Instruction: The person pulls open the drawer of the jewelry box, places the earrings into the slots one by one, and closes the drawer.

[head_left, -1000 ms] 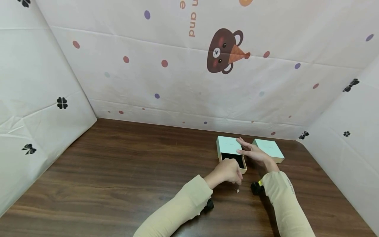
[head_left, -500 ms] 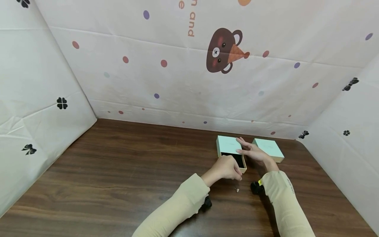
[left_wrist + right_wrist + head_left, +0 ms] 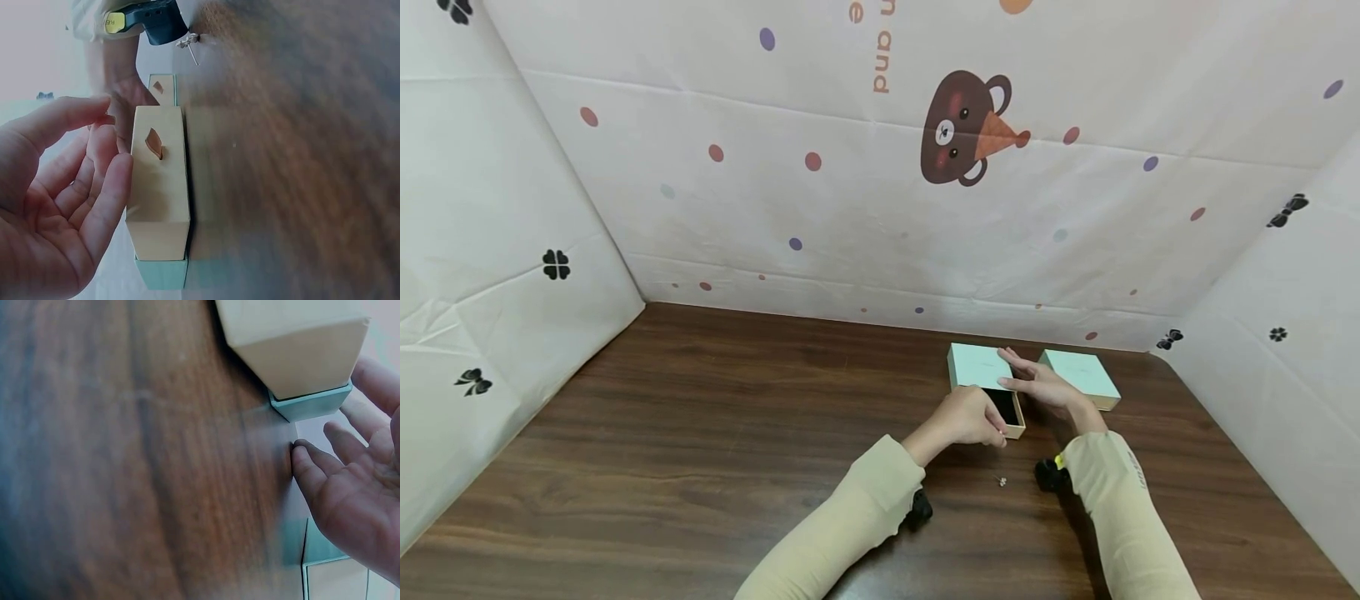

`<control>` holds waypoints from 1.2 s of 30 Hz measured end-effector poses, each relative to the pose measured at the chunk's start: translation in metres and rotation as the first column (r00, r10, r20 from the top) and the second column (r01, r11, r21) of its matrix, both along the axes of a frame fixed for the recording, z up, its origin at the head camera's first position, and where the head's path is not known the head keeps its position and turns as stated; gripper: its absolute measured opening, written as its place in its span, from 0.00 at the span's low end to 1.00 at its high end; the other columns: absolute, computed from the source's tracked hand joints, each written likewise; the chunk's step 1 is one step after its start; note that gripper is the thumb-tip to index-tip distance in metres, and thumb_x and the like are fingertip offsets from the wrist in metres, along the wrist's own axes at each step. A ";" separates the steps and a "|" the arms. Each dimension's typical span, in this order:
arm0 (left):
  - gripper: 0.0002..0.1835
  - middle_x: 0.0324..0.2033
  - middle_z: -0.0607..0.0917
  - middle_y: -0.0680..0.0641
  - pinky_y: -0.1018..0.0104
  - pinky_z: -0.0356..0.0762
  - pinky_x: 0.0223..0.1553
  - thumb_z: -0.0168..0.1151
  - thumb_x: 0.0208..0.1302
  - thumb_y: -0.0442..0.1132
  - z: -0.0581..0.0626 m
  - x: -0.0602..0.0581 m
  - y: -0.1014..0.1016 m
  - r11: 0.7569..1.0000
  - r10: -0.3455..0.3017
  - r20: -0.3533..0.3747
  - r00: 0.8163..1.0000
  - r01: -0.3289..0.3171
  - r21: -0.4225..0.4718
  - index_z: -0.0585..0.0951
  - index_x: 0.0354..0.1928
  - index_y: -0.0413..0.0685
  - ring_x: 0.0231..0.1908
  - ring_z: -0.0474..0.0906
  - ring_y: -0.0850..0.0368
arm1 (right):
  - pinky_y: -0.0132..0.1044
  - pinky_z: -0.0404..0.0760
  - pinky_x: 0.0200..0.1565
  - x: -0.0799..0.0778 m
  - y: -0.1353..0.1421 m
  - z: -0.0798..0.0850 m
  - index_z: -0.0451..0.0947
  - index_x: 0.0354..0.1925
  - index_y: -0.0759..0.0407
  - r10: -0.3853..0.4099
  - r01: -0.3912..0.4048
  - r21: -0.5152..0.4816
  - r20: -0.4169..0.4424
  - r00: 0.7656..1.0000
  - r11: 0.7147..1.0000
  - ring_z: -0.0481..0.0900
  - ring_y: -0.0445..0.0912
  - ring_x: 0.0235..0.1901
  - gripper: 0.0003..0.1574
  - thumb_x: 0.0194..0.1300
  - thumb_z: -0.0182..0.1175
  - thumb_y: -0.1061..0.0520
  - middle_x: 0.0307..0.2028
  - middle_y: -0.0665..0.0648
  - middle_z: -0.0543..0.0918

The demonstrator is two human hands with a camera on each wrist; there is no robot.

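Rests the right hand (image 3: 1041,390) on the right side of the mint cover (image 3: 979,364), fingers extended and grasping nothing, probably to stop any sliding on the table (image 3: 737,433). Holds the left hand (image 3: 962,417) by the near wall of the cream drawer (image 3: 1015,432), thumb and fingers drawn together. Seems to pinch a tiny pale item (image 3: 1002,432) at the fingertips, too small to identify; likely a fingertip hold because of so slight a thing, easily lost in a full fist. Slid partway out of the mint cover, toward the arms, leaves the dark lining (image 3: 1003,406) within reach from above. Bears a leather tab (image 3: 152,144) on the front face, presumably for pulling. In front of the cream drawer, loose on the table: a small stemmed ornament (image 3: 1002,481), perhaps an earring, handy for the left hand. Beyond the right hand, a second box (image 3: 1078,377), apparently closed, probably set aside for working room.
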State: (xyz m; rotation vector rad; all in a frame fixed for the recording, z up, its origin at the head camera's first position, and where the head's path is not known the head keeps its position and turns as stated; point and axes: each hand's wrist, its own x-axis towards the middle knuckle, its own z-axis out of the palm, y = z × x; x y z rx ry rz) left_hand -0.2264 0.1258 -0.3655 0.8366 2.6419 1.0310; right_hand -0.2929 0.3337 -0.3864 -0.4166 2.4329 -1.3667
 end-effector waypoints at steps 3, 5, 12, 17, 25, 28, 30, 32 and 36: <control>0.01 0.15 0.82 0.60 0.79 0.69 0.23 0.71 0.47 0.39 0.000 -0.002 -0.001 1.000 -0.008 0.019 1.000 0.007 0.021 0.87 0.24 0.52 0.17 0.73 0.71 | 0.62 0.41 0.61 0.000 0.001 0.000 0.44 0.71 0.58 0.008 -0.008 -0.010 0.003 1.000 1.000 0.30 0.60 0.68 0.43 0.66 0.54 0.52 0.70 0.61 0.30; 0.01 0.15 0.82 0.60 0.78 0.70 0.23 0.71 0.47 0.37 0.000 -0.003 -0.003 0.999 -0.021 0.034 0.999 0.019 0.048 0.87 0.25 0.51 0.18 0.73 0.70 | 0.62 0.41 0.61 0.000 0.001 0.000 0.43 0.71 0.58 0.017 -0.017 -0.017 0.005 1.000 1.000 0.29 0.59 0.68 0.43 0.66 0.53 0.52 0.70 0.61 0.30; 0.02 0.18 0.84 0.57 0.78 0.70 0.23 0.68 0.51 0.38 -0.001 -0.013 -0.012 0.986 -0.038 0.032 0.999 0.032 0.166 0.87 0.27 0.48 0.20 0.73 0.71 | 0.62 0.40 0.61 0.000 0.002 -0.001 0.43 0.71 0.58 0.030 -0.030 -0.020 -0.003 1.000 0.999 0.29 0.59 0.68 0.44 0.66 0.54 0.53 0.70 0.61 0.32; 0.04 0.20 0.84 0.56 0.76 0.72 0.23 0.69 0.51 0.40 -0.003 -0.020 -0.015 0.975 -0.005 0.090 0.996 -0.015 0.220 0.87 0.28 0.48 0.20 0.75 0.69 | 0.63 0.39 0.61 0.001 0.003 -0.001 0.42 0.71 0.59 0.029 -0.028 -0.040 0.012 1.000 0.999 0.29 0.58 0.68 0.45 0.66 0.54 0.54 0.70 0.60 0.30; 0.04 0.20 0.84 0.54 0.73 0.74 0.23 0.68 0.51 0.36 -0.004 -0.028 -0.018 0.961 -0.002 0.183 0.983 -0.049 0.271 0.87 0.29 0.46 0.20 0.77 0.65 | 0.62 0.38 0.62 0.000 0.004 -0.001 0.41 0.71 0.59 0.028 -0.026 -0.059 0.026 0.999 0.998 0.27 0.57 0.68 0.45 0.65 0.55 0.55 0.70 0.59 0.28; 0.03 0.19 0.84 0.54 0.74 0.74 0.23 0.68 0.51 0.36 -0.005 -0.030 -0.019 0.960 0.008 0.177 0.984 -0.057 0.275 0.87 0.29 0.46 0.20 0.77 0.65 | 0.61 0.38 0.62 -0.001 0.005 -0.002 0.41 0.71 0.59 0.030 -0.028 -0.064 0.030 0.999 0.998 0.26 0.57 0.68 0.45 0.65 0.55 0.55 0.70 0.58 0.28; 0.03 0.18 0.84 0.54 0.73 0.73 0.23 0.69 0.50 0.36 -0.005 -0.032 -0.020 0.959 0.018 0.174 0.985 -0.066 0.277 0.87 0.29 0.46 0.19 0.77 0.65 | 0.61 0.38 0.62 -0.001 0.005 -0.002 0.41 0.71 0.59 0.032 -0.030 -0.065 0.032 0.999 0.997 0.26 0.57 0.68 0.45 0.65 0.54 0.55 0.70 0.58 0.28; 0.03 0.17 0.83 0.53 0.72 0.74 0.22 0.69 0.50 0.36 -0.005 -0.033 -0.020 0.957 0.029 0.179 0.983 -0.079 0.279 0.87 0.28 0.45 0.18 0.77 0.64 | 0.61 0.38 0.62 -0.001 0.005 -0.002 0.41 0.71 0.59 0.034 -0.031 -0.068 0.034 0.999 0.997 0.27 0.57 0.68 0.45 0.65 0.55 0.55 0.70 0.58 0.28; 0.03 0.16 0.83 0.53 0.70 0.75 0.22 0.70 0.49 0.37 -0.004 -0.034 -0.021 0.955 0.050 0.205 0.978 -0.107 0.278 0.87 0.27 0.45 0.18 0.78 0.61 | 0.61 0.38 0.62 -0.001 0.005 -0.002 0.41 0.71 0.59 0.037 -0.035 -0.071 0.035 0.999 0.997 0.27 0.57 0.68 0.45 0.66 0.54 0.54 0.70 0.58 0.28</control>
